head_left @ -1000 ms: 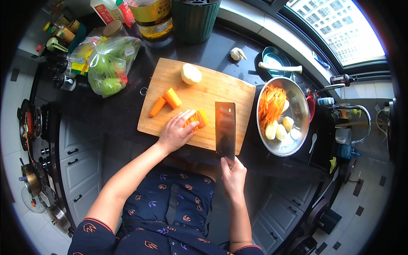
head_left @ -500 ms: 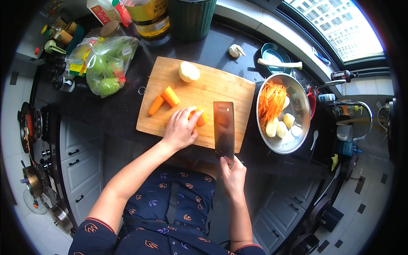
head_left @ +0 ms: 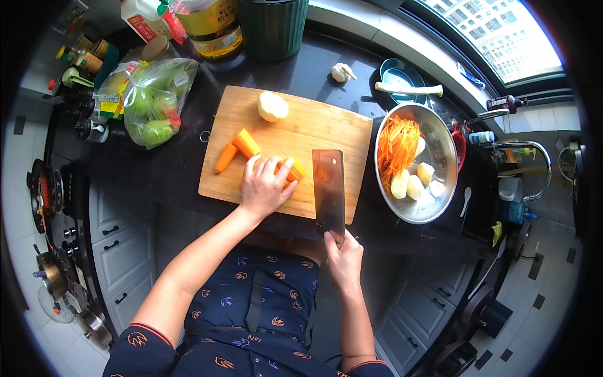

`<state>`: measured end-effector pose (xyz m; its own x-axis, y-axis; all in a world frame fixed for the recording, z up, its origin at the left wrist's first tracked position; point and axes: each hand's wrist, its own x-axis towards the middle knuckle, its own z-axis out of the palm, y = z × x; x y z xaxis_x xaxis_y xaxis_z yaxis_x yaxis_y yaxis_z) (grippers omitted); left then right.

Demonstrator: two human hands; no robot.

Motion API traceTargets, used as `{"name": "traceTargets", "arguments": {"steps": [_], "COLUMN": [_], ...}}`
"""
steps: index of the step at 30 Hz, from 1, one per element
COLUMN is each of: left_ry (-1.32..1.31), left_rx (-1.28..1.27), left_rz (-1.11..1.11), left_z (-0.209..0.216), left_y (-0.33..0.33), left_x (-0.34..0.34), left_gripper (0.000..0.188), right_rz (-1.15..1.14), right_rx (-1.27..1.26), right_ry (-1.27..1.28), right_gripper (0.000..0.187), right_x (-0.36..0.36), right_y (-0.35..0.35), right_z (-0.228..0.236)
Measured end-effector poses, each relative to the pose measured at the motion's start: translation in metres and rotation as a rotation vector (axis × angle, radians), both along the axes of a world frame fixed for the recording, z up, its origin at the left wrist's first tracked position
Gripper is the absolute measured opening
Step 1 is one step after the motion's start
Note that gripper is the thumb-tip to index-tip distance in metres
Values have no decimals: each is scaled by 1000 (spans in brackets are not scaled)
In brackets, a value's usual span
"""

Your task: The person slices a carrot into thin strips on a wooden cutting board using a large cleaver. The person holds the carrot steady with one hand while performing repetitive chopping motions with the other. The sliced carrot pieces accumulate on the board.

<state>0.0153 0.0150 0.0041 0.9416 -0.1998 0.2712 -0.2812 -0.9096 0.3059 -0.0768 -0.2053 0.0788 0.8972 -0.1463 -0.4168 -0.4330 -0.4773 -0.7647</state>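
My left hand (head_left: pixel 265 186) presses down on a carrot piece (head_left: pixel 293 171) near the front of the wooden cutting board (head_left: pixel 326 119). My right hand (head_left: pixel 344 257) grips the handle of a cleaver (head_left: pixel 329 186), whose broad blade lies over the board just right of the carrot. Two more carrot pieces (head_left: pixel 246 142) (head_left: pixel 225 158) lie at the board's left side. A peeled pale half vegetable (head_left: pixel 272 106) sits at the board's far edge.
A metal bowl (head_left: pixel 440 207) right of the board holds shredded carrot (head_left: pixel 399 146) and peeled pale chunks (head_left: pixel 408 186). A bag of green vegetables (head_left: pixel 156 102), bottles and jars stand at the back left. A garlic bulb (head_left: pixel 342 72), a leek piece (head_left: pixel 408 89) and a sink tap (head_left: pixel 534 157) are at the right.
The left hand shifted slightly on the carrot piece. The cleaver stays over the board beside the carrot, with hardly any visible shift.
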Motion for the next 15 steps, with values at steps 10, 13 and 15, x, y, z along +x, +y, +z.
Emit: {"name": "traceTargets", "arguments": {"steps": [10,13,15], "left_ry": [19,52,105], "left_rx": [-84,-119,-117], "left_rz": [-47,54,122], "left_z": [-4,16,18], "left_y": [-6,-7,-5], "left_x": [-5,-8,-11], "left_gripper": [67,75,79], "right_rz": [3,-8,-11], "right_rx": [-2,2,3], "right_ry": [-35,-46,-42], "right_gripper": [20,20,20], "right_x": [-2,-2,-2], "right_y": [-2,-3,-3], "right_z": [-5,-7,-8]}}
